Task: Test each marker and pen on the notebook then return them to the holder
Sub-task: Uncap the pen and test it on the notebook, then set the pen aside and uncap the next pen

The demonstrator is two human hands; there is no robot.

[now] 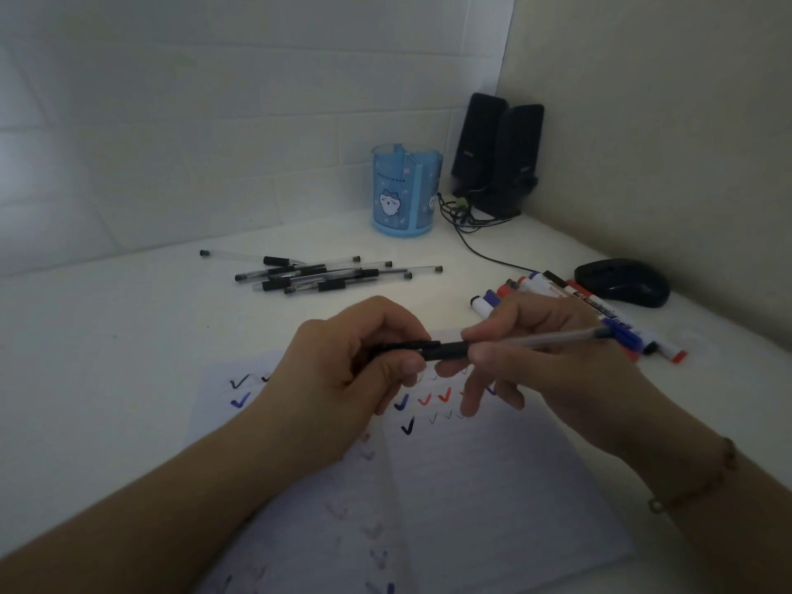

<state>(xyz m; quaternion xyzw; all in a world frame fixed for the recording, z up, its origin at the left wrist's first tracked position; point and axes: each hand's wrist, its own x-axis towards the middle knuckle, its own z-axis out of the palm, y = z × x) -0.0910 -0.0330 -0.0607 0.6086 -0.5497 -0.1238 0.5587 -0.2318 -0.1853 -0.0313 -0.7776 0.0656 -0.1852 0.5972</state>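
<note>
On a white desk (128, 327) set into a corner of pale walls, an open notebook (493, 486) is spread flat at the near edge, its upper lines filled with tick marks in black, blue and red. Two bare forearms are stretched over the pages. At the back right corner two black speakers (499, 152) are stood side by side, with a tangle of cable at their base. Just to their left a blue holder (405, 190) printed with a cartoon figure is stood upright; no pens can be seen standing in it. A black mouse (623, 282) is laid near the right wall. Just beside the mouse a bunch of markers (570, 297) with red, blue and black caps is laid on the desk, partly hidden behind the right hand. Between the holder and the notebook a loose pile of pens (321, 274) with clear barrels and black grips is scattered.

Above the notebook a single pen (510, 342) is held level between both hands. The left hand (343, 379) is curled round the black cap end, which is pinched by thumb and fingers. The right hand (553, 366) is closed on the black grip, with the clear barrel passing through it and pointing to the right. A thin bracelet (703, 486) is worn on the right wrist.
</note>
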